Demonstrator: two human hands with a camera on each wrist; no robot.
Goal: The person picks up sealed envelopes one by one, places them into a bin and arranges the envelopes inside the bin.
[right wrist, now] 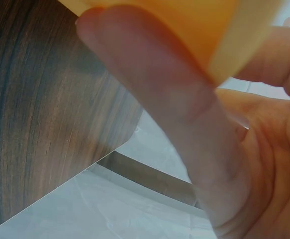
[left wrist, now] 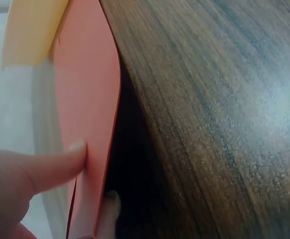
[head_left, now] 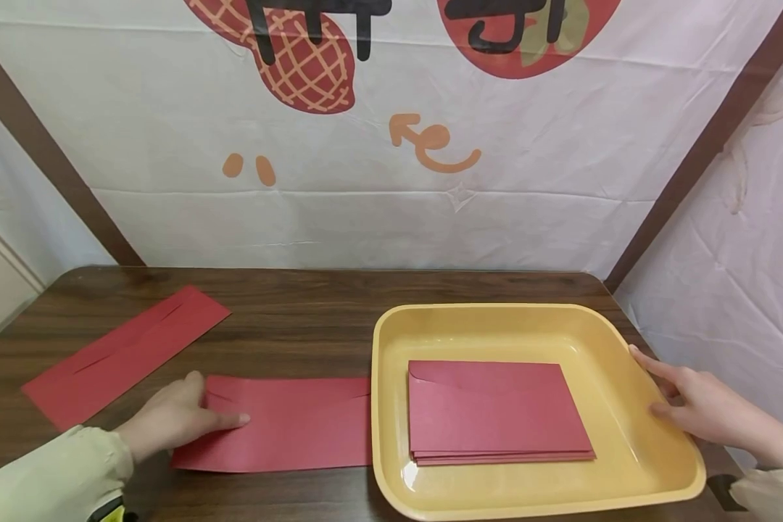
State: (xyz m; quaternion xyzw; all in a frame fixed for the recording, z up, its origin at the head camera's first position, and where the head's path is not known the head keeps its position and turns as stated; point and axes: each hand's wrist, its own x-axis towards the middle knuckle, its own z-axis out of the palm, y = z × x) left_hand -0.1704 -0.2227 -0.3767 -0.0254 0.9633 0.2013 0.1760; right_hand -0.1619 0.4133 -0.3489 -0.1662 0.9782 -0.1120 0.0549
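My left hand [head_left: 176,413] pinches the left end of a long red envelope [head_left: 300,420], thumb on top. In the left wrist view, a fingertip shows beneath that envelope [left wrist: 87,94], and its edge bows up off the wood. Its right end disappears under the left side of a yellow tray [head_left: 489,496]. Gripping the tray's right wall is my right hand [head_left: 711,406]; the right wrist view shows its fingers around the tray's wall [right wrist: 224,55]. Inside the tray lies a small stack of red envelopes [head_left: 496,413].
Another long red envelope [head_left: 127,355] lies slanted at the left of the dark wooden table [head_left: 287,312]. A white printed cloth [head_left: 365,217] hangs behind the table. The tray sits close to the table's right edge.
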